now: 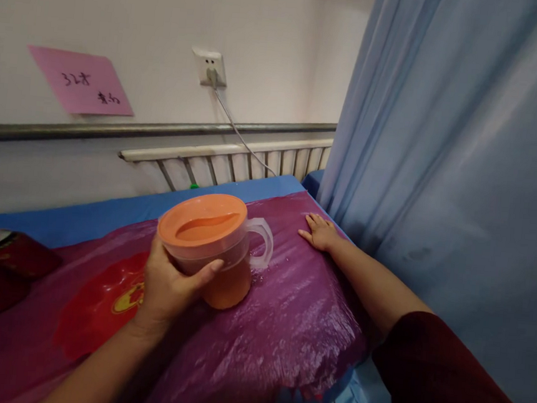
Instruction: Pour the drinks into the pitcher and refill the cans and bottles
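My left hand (pixel 171 290) is closed around the side of a plastic cup (pixel 224 279) with an orange lid and a clear handle. The cup stands upright, its handle pointing right, and its lower part looks orange. I cannot tell whether its base touches the covering. Flat on the purple plastic sheet (pixel 282 315), my right hand (pixel 321 232) has its fingers spread and holds nothing. Partly hidden behind my left hand and forearm is a red scalloped tray (pixel 94 305) with a yellow print.
Several dark red cans (pixel 14 254) lie at the left. Blue cloth (pixel 108 209) shows behind the purple sheet. A white railing (pixel 235 151) runs along the wall, below a power socket (pixel 210 68) with a plugged cord and a pink note (pixel 81 81). A blue curtain (pixel 460 155) hangs at the right.
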Demonstrator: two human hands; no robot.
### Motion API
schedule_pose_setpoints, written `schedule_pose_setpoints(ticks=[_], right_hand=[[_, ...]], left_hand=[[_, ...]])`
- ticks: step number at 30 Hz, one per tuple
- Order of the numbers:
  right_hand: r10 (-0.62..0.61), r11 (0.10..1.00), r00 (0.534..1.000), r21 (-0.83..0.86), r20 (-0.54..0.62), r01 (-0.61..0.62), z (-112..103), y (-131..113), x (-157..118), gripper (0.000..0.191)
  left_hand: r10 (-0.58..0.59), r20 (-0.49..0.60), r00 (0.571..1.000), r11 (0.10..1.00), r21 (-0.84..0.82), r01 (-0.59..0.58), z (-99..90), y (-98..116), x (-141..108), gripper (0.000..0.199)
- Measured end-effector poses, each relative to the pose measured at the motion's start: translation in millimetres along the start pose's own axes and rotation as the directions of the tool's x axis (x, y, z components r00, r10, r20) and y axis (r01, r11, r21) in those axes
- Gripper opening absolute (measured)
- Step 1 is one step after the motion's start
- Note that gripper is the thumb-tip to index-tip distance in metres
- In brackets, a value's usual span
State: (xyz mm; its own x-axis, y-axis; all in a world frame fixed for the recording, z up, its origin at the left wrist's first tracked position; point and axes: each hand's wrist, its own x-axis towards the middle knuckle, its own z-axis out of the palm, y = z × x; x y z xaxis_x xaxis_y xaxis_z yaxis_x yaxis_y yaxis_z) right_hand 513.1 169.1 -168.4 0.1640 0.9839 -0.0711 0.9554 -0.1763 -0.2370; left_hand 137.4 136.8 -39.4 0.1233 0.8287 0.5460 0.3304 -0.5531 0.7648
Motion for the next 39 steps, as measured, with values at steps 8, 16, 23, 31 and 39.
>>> schedule_pose_setpoints(ticks=[8, 16, 23, 31, 39], right_hand=[[0.023, 0.984, 0.987, 0.178, -0.16, 0.006, 0.9, 1.1, 2.3, 0.067], [0.219, 0.926, 0.905, 0.369, -0.365, -0.075, -32.9, 48.8, -14.7, 0.036], [0.308, 0.906, 0.874, 0.395, -0.376, -0.15, -36.8, 88.6, -104.2, 0.043], [0.151, 0.973, 0.947, 0.209, -0.282, -0.093, 6.8, 61.4, -180.7, 0.046], [0.085, 0.996, 0.952, 0.05, -0.295, -0.073, 14.4, 68.3, -186.0, 0.052]], left_hand=[[-0.011, 0.034, 0.999, 1.0, -0.015, 0.012, 1.6, -2.3, -8.5, 0.094], [-0.036, 0.082, 0.996, 0.997, -0.061, 0.041, 8.2, -4.4, -5.6, 0.095], [0.008, 0.062, 0.998, 0.998, -0.068, -0.004, 13.8, -6.1, 3.0, 0.094], [-0.003, 0.064, 0.998, 0.987, -0.161, 0.014, 17.1, -4.8, 2.9, 0.095], [-0.002, 0.041, 0.999, 0.982, -0.19, 0.01, 21.2, -2.8, 12.2, 0.095]])
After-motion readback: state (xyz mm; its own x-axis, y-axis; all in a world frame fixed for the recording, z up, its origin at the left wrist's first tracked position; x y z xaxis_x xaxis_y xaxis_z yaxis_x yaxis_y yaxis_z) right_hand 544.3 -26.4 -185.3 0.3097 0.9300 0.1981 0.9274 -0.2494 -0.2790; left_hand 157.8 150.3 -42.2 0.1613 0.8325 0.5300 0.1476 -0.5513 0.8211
